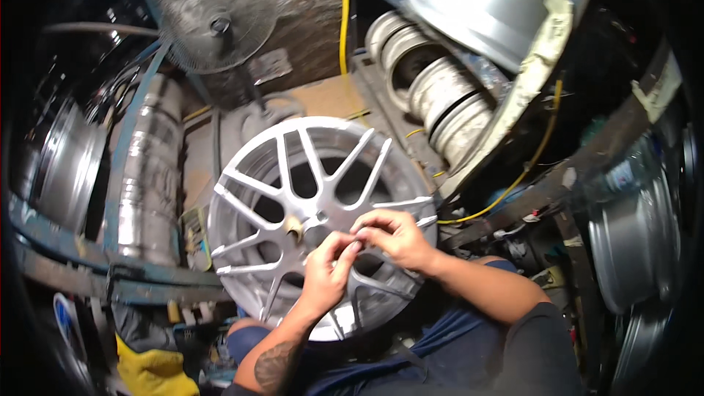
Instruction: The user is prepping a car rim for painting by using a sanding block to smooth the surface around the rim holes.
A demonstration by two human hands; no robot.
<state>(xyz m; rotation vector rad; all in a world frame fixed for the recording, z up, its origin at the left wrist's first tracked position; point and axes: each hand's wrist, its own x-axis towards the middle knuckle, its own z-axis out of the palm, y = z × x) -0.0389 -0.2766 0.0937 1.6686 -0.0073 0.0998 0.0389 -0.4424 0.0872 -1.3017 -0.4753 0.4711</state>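
A silver multi-spoke alloy wheel rim lies face up in front of me, close against my knees. Over its lower right spokes, my left hand and my right hand meet, fingertips pinched together. Between them is something small and dark, too small to name. A curled tan piece, perhaps sandpaper, rests on the rim just left of the hub, apart from my hands.
A pedestal fan stands at the back left. Silver wheel rims are stacked on the left rack, and others sit at the back right. A yellow cable hangs at right. Yellow-and-dark cloth lies at lower left.
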